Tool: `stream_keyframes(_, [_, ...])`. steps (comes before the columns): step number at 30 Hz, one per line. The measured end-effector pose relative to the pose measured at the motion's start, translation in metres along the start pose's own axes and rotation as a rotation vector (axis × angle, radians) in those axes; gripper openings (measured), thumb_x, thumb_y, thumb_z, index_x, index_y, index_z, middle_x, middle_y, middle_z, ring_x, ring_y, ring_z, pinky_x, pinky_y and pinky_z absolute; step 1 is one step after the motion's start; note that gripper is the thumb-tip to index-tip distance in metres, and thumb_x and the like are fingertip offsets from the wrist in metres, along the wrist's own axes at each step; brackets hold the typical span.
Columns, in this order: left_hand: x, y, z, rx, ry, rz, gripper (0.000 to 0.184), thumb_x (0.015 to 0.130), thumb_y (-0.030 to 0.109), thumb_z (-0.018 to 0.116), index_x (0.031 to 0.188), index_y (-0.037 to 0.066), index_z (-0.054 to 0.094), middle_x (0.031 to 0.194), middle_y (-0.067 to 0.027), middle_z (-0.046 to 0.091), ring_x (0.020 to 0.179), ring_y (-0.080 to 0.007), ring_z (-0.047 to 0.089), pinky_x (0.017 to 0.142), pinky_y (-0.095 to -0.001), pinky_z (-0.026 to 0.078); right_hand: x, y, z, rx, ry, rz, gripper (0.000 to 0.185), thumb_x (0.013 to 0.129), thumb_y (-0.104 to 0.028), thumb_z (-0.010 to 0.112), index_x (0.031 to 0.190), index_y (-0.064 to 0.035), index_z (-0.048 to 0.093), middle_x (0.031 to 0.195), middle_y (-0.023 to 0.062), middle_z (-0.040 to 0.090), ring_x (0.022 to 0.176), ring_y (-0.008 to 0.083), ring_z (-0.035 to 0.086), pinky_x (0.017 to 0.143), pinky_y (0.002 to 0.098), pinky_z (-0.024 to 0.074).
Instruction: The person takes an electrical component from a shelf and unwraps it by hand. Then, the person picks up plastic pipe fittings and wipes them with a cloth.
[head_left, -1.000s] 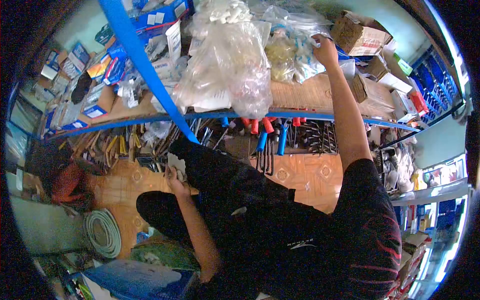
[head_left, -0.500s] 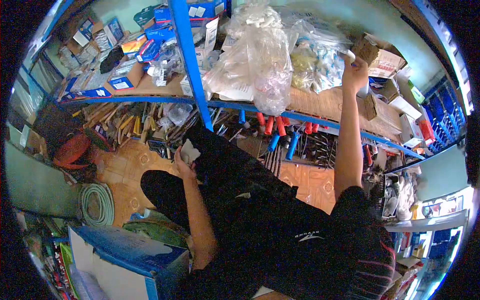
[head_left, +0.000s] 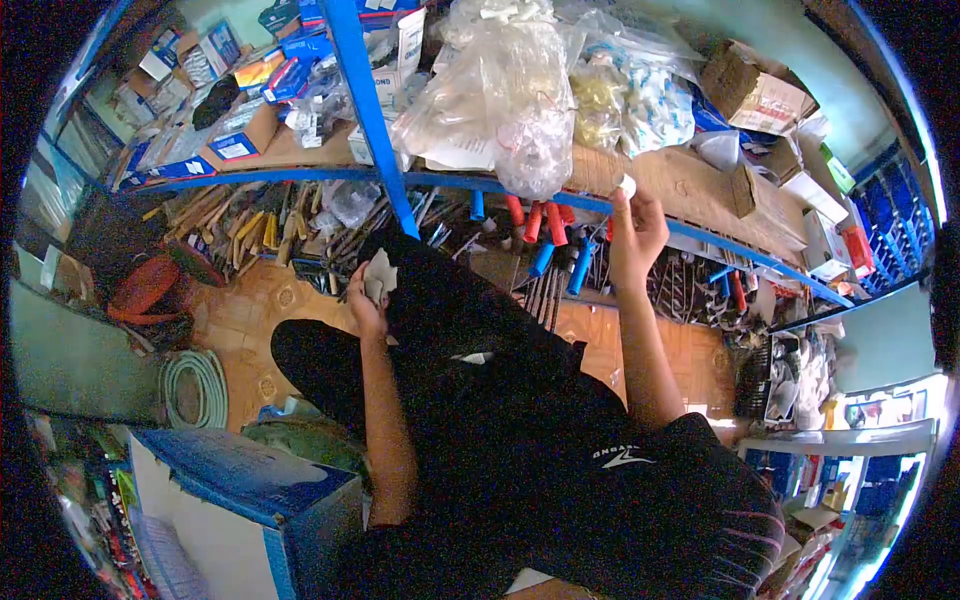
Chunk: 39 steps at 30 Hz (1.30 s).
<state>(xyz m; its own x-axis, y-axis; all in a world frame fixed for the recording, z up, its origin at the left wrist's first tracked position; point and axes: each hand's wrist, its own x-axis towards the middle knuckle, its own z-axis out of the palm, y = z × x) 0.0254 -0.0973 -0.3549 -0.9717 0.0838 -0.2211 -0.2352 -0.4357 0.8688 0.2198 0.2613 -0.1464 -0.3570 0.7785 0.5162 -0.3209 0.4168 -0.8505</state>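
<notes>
white glare at lower right, grainy dark shirt (head_left: 620, 510), fisheye curvature, black corners

The blue-edged shelf (head_left: 690, 185) carries clear plastic bags (head_left: 480, 95) and cardboard boxes (head_left: 758, 90); a coiled hose (head_left: 213, 385) lies on the tiled floor (head_left: 250, 320).

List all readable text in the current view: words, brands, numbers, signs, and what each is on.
"OND": white box behind the blue post; likely only part of a word.
Shirt lettering: too blurred.
Red print on the open cardboard box: too small.
White piece in the right hand, pale piece in the left hand: no text visible.
</notes>
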Motion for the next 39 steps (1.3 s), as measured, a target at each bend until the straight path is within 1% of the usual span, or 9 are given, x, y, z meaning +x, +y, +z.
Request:
stream_keyframes(4, [-0.007, 0.006, 0.01, 0.079, -0.084, 0.126, 0.037, 0.097, 0.02, 0.053, 0.131, 0.009, 0.063, 0.114, -0.0046, 0.067, 0.087, -0.0122, 0.063, 0.064, -0.0244, 0.05, -0.026, 0.007, 0.014, -0.039, -0.137, 0.106, 0.024, 0.093, -0.015, 0.076, 0.108, 0.0023, 0.068, 0.092, 0.004, 0.072, 0.08, 0.0069, 0.063, 0.073, 0.0225, 0.0497])
stream_keyframes(7, [0.001, -0.005, 0.006, 0.192, -0.077, 0.26, 0.037, 0.095, 0.012, 0.058, 0.131, 0.005, 0.063, 0.119, -0.006, 0.065, 0.094, -0.0124, 0.063, 0.072, -0.0224, 0.05, -0.035, 0.016, 0.023, -0.021, -0.264, 0.21, 0.02, 0.091, -0.014, 0.078, 0.103, -0.0002, 0.068, 0.088, 0.0008, 0.071, 0.077, 0.0049, 0.061, 0.069, 0.0223, 0.0485])
stream_keyframes(11, [0.008, -0.001, 0.005, 0.18, -0.005, 0.335, 0.034, 0.095, 0.001, 0.056, 0.127, 0.004, 0.065, 0.118, -0.0057, 0.067, 0.086, -0.0102, 0.059, 0.066, -0.022, 0.046, -0.04, 0.001, 0.037, 0.037, -0.379, 0.286, 0.02, 0.089, -0.014, 0.08, 0.1, -0.0023, 0.068, 0.084, -0.001, 0.069, 0.073, 0.0028, 0.058, 0.065, 0.0204, 0.0447])
stream_keyframes(18, [0.018, 0.0, -0.008, 0.027, -0.015, 0.381, 0.034, 0.094, 0.001, 0.055, 0.126, 0.004, 0.066, 0.114, -0.0062, 0.068, 0.09, -0.0127, 0.063, 0.068, -0.0232, 0.05, -0.04, 0.013, 0.049, -0.015, -0.463, 0.265, 0.017, 0.094, -0.011, 0.075, 0.103, -0.0023, 0.064, 0.086, -0.0035, 0.066, 0.069, 0.0009, 0.053, 0.06, 0.0184, 0.0395])
stream_keyframes(22, [-0.011, 0.034, 0.009, 0.027, 0.003, 0.205, 0.04, 0.096, 0.003, 0.056, 0.136, 0.005, 0.059, 0.121, -0.0091, 0.066, 0.101, -0.0168, 0.065, 0.079, -0.0288, 0.056, -0.045, 0.007, 0.057, 0.068, -0.504, 0.339, 0.017, 0.093, -0.014, 0.076, 0.102, -0.0032, 0.065, 0.085, -0.003, 0.067, 0.069, 0.0014, 0.053, 0.06, 0.019, 0.0392])
stream_keyframes(26, [-0.01, 0.031, 0.022, -0.268, -0.131, 0.227, 0.048, 0.096, 0.009, 0.067, 0.141, 0.004, 0.051, 0.126, -0.0121, 0.063, 0.102, -0.0208, 0.066, 0.081, -0.0328, 0.058, -0.059, -0.002, 0.067, 0.124, -0.561, 0.446, 0.018, 0.093, -0.017, 0.076, 0.102, -0.0036, 0.068, 0.084, -0.0035, 0.067, 0.067, 0.0027, 0.053, 0.059, 0.0203, 0.039])
stream_keyframes(32, [-0.027, 0.055, 0.056, -0.192, -0.389, 0.157, 0.054, 0.094, 0.018, 0.074, 0.14, 0.001, 0.052, 0.118, -0.0071, 0.066, 0.097, -0.0175, 0.068, 0.083, -0.0314, 0.056, -0.078, 0.003, 0.084, 0.3, -0.747, 0.705, 0.019, 0.094, -0.02, 0.073, 0.106, -0.0049, 0.07, 0.088, -0.0035, 0.068, 0.07, 0.0041, 0.056, 0.062, 0.0207, 0.0431])
stream_keyframes(36, [-0.061, 0.092, 0.094, -0.08, -0.353, 0.257, 0.05, 0.093, 0.017, 0.076, 0.135, -0.001, 0.058, 0.117, -0.0071, 0.068, 0.102, -0.0145, 0.066, 0.086, -0.0293, 0.054, -0.09, -0.015, 0.101, 0.296, -0.96, 0.531, 0.022, 0.093, -0.015, 0.074, 0.111, -0.0041, 0.067, 0.114, 0.0033, 0.066, 0.093, 0.0091, 0.062, 0.076, 0.0252, 0.0496])
stream_keyframes(39, [-0.061, 0.088, 0.094, 0.028, -0.376, 0.291, 0.045, 0.093, 0.015, 0.075, 0.133, -0.002, 0.061, 0.12, -0.008, 0.068, 0.106, -0.0133, 0.063, 0.092, -0.027, 0.05, -0.093, -0.014, 0.121, 0.327, -0.979, 0.42, 0.018, 0.089, -0.012, 0.079, 0.105, -0.0059, 0.072, 0.114, 0.0024, 0.067, 0.102, 0.0111, 0.062, 0.088, 0.0259, 0.0478])
